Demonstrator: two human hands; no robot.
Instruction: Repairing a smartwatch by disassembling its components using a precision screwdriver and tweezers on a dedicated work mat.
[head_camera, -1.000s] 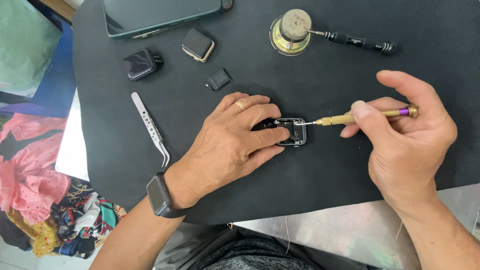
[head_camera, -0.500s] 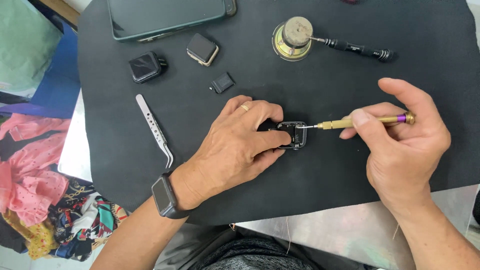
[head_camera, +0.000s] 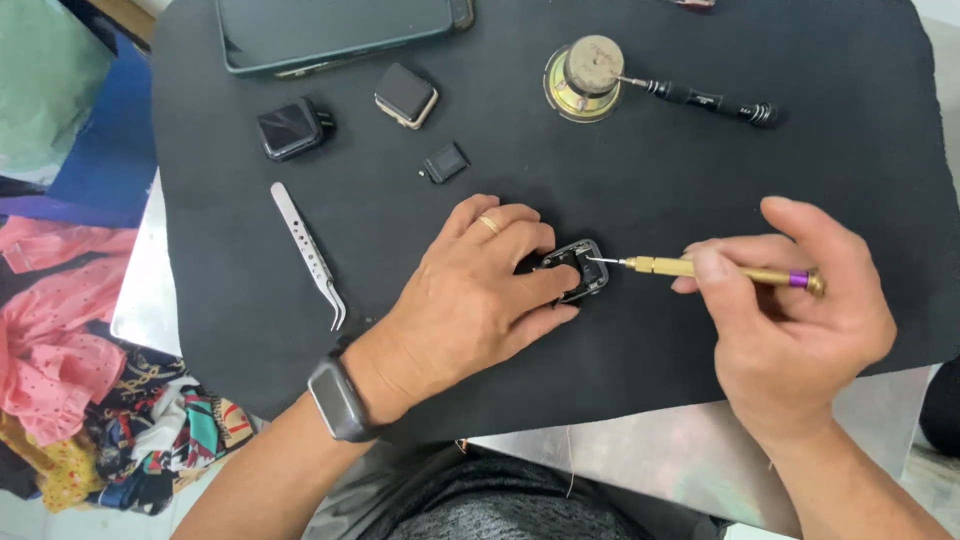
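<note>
My left hand (head_camera: 478, 290) presses down on a small opened smartwatch case (head_camera: 578, 268) that lies on the black work mat (head_camera: 700, 180), fingers holding its left side. My right hand (head_camera: 795, 320) grips a gold precision screwdriver (head_camera: 715, 270) with a purple ring near its end. Its thin tip touches the inside of the case from the right. A ring is on my left hand and a dark watch on my left wrist.
Steel tweezers (head_camera: 310, 254) lie left of my hand. Two small watch bodies (head_camera: 292, 128) (head_camera: 406, 95), a small black part (head_camera: 445, 161), a dark phone (head_camera: 340, 30), and a round metal speaker magnet (head_camera: 588, 78) with a black screwdriver (head_camera: 710, 100) sit further back. Coloured cloth (head_camera: 70, 330) lies at left.
Both hands stay on the watch case and screwdriver; the right hand has shifted slightly and the screwdriver tip stays at the case. The view has drifted a little.
</note>
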